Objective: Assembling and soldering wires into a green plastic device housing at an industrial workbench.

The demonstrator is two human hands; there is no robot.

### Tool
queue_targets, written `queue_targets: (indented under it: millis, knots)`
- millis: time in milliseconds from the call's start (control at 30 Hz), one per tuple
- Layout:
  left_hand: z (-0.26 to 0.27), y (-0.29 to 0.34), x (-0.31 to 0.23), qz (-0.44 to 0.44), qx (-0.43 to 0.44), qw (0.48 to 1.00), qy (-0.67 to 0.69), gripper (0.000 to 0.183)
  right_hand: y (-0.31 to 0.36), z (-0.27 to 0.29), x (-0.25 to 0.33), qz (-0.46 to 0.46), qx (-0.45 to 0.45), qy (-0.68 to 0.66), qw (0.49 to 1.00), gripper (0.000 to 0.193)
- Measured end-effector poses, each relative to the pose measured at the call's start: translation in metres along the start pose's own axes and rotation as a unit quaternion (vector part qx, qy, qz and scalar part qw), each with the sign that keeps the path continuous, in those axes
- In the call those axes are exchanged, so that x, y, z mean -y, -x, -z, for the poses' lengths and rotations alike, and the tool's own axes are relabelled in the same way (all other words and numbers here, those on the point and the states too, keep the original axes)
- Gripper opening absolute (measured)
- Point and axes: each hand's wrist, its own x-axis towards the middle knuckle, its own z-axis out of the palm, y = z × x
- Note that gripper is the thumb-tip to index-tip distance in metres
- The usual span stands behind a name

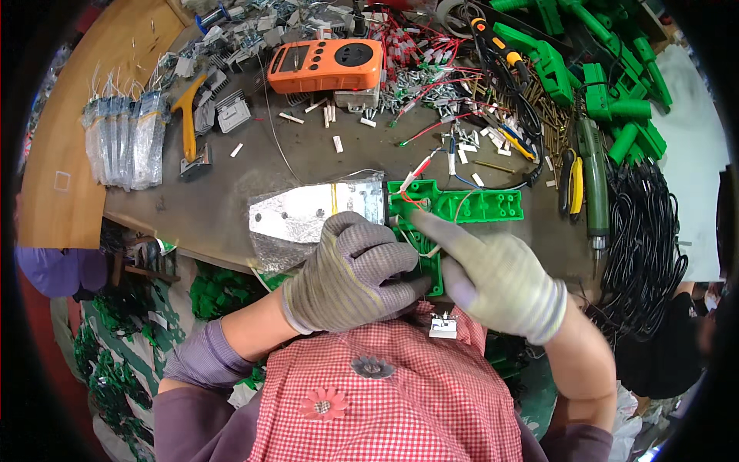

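Observation:
A green plastic tool housing half (479, 205) lies open on the bench, its inner ribs showing. Red and white wires (416, 171) run into it. From its left side extends a flat metal plate (296, 208) in clear plastic wrap, with a yellow band around it. My left hand (358, 269), in a grey striped glove, is closed on the housing's near left part; its fingertips are partly hidden. My right hand (496, 273), in a pale glove, stretches its index finger into the housing at the wires. Its thumb stands apart, lower down beside the housing's near arm.
An orange multimeter (327, 65) stands behind, near loose screws and red-wired parts (416, 46). At left are wrapped plates (127, 138) and a yellow-handled tool (188, 119). To the right lie a green electric screwdriver (594, 173), pliers (570, 182), black cables (643, 246) and green housings (546, 65).

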Motion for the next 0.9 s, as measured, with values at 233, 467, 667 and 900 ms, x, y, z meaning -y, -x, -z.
queue_targets:
  millis: [233,467,667,900]
  knots:
    - [-0.005,-0.003,0.001,-0.022,-0.001,0.999,0.026,0.033,0.066,-0.062,-0.04,0.287,-0.213,0.18,0.916,0.04]
    - [-0.01,-0.003,-0.007,0.026,-0.014,1.0,0.01,0.03,0.055,-0.037,-0.017,0.342,-0.327,0.255,0.844,0.037]
    - [-0.014,0.008,-0.016,0.036,-0.031,0.999,-0.002,0.022,0.044,-0.014,-0.001,0.174,-0.091,0.167,0.966,0.035]
    - [-0.016,0.012,-0.022,0.095,-0.073,0.992,0.042,0.018,0.004,-0.013,-0.006,-0.087,-0.057,-0.366,0.925,0.057]
